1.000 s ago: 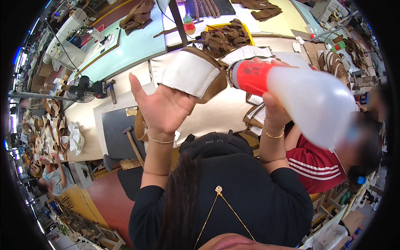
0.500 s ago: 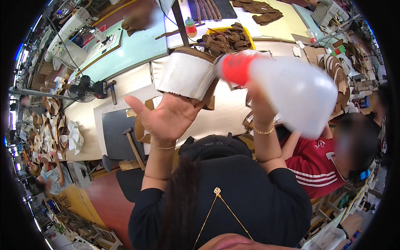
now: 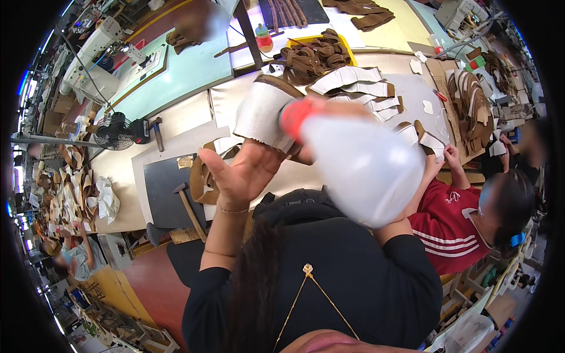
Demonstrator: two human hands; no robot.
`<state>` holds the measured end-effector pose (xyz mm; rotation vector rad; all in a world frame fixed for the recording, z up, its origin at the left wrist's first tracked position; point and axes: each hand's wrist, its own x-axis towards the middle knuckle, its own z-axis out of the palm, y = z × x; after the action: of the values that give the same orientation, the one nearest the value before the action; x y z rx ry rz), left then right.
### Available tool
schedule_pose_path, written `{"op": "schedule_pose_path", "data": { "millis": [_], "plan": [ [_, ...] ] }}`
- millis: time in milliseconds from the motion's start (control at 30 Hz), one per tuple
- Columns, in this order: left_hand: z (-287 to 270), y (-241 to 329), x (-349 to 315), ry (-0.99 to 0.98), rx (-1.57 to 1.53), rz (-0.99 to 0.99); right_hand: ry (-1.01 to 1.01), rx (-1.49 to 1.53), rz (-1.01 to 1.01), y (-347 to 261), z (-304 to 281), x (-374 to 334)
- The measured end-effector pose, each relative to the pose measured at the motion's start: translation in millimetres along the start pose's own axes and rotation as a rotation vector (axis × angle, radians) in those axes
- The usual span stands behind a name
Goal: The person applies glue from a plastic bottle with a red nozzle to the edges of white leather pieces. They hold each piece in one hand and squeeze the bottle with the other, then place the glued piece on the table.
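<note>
My left hand (image 3: pixel 250 173) is turned palm up, thumb spread wide. Its fingers go behind a curved piece with a white face and brown edge (image 3: pixel 265 112), which it holds up; the fingertips are hidden. A translucent white bottle with a red collar (image 3: pixel 365 167) is tilted, its red end against or just in front of the white face. My right hand (image 3: pixel 338 109) grips this bottle near the red collar, blurred and mostly hidden behind it. Whether the bottle tip touches the piece I cannot tell.
A hammer (image 3: pixel 189 212) lies on a black mat (image 3: pixel 159 197) at left. White-faced strips (image 3: pixel 347 79) and a yellow tray (image 3: pixel 353 59) of brown pieces lie beyond my hands. A co-worker in a red shirt (image 3: pixel 441 226) handles a piece close by on the right.
My right hand has brought the bottle left, its red end now over the white face of the piece. The held piece has shifted slightly right and down.
</note>
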<state>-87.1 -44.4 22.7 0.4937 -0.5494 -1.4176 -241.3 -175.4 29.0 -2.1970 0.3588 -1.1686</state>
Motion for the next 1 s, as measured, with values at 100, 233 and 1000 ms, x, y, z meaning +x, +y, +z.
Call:
{"op": "schedule_pose_path", "data": {
  "millis": [100, 233, 1000],
  "plan": [
    [-11, 2, -11, -0.041, 0.018, -0.041, 0.293, -0.076, 0.124, 22, 9, 1],
    [-6, -7, -5, -0.024, 0.269, -0.045, 0.310, 0.600, 0.157, 7, 0, -5],
    [-38, -28, -26, -0.010, 0.806, 0.051, 0.383, 0.038, 0.020, -5, -16, 27]
  ]
}}
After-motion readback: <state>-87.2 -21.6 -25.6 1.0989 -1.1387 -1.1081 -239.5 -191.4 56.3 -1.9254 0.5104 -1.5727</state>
